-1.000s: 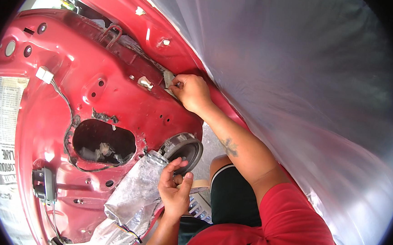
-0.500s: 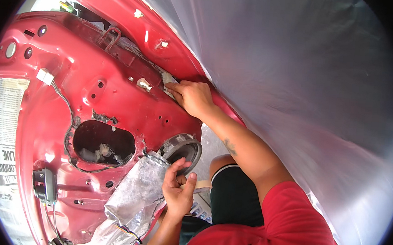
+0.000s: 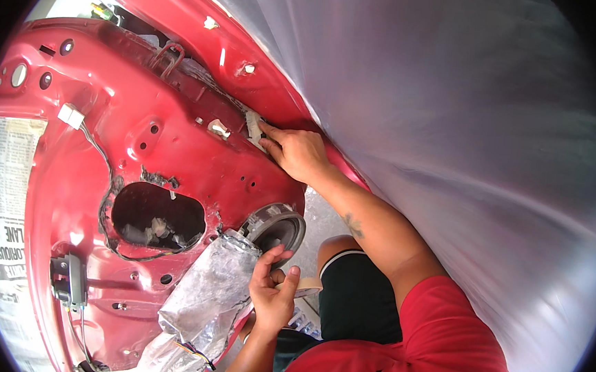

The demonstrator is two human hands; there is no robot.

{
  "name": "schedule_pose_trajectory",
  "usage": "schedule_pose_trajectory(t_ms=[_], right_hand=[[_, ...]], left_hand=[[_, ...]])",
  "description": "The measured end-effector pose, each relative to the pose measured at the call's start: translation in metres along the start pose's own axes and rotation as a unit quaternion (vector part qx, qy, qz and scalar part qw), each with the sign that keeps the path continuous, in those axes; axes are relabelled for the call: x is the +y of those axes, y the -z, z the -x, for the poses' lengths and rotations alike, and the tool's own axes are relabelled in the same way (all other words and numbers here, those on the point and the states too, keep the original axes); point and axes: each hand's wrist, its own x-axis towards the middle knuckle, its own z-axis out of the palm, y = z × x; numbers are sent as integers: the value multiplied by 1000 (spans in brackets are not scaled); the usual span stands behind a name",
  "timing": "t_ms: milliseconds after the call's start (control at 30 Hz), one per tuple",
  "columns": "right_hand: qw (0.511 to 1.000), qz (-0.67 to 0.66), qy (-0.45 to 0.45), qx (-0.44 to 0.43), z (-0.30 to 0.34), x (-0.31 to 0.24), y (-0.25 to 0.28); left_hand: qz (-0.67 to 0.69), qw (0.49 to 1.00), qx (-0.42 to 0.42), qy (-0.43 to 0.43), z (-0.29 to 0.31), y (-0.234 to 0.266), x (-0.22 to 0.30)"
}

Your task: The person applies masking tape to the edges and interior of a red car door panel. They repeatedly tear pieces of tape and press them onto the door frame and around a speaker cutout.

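My left hand (image 3: 273, 298) is in front of the round black speaker (image 3: 282, 232), with a roll of masking tape (image 3: 311, 285) hooked on its curled fingers and the thumb sticking up. Higher up, my right hand (image 3: 299, 153) reaches to the edge of the red car door panel (image 3: 197, 148). Its index finger is stretched out and the thumb stands a little apart below it. Both tips touch or nearly touch a pale strip of tape (image 3: 254, 129) stuck in the gap between the door and the red body frame (image 3: 235, 50).
Crumpled silvery sheet (image 3: 212, 277) hangs below the speaker. A white connector on wires (image 3: 71, 115) and a dark latch part (image 3: 69, 280) sit on the door. Newspaper (image 3: 1, 186) covers its left side. Grey plastic sheeting (image 3: 455, 114) drapes over the right.
My right hand has shifted slightly to the right along the tape strip, its index finger now straighter. My left hand with the tape roll has moved slightly right and down.
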Motion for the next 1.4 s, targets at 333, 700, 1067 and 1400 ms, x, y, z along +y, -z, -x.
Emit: schedule_pose_trajectory(t_ms=[333,700,1067,1400], right_hand=[[982,-155,-1,-106,35,21,14],[842,-479,-103,-224,137,-97,128],[978,-194,59,-39,130,-84,132],[988,-58,56,-133,141,-116,138]], left_hand=[[31,998,38,-42,-2,-1,1],[70,986,68,-134,-63,-16,62],[-286,902,-75,-316,-51,-2,104],[-153,957,-108,-220,-52,3,74]])
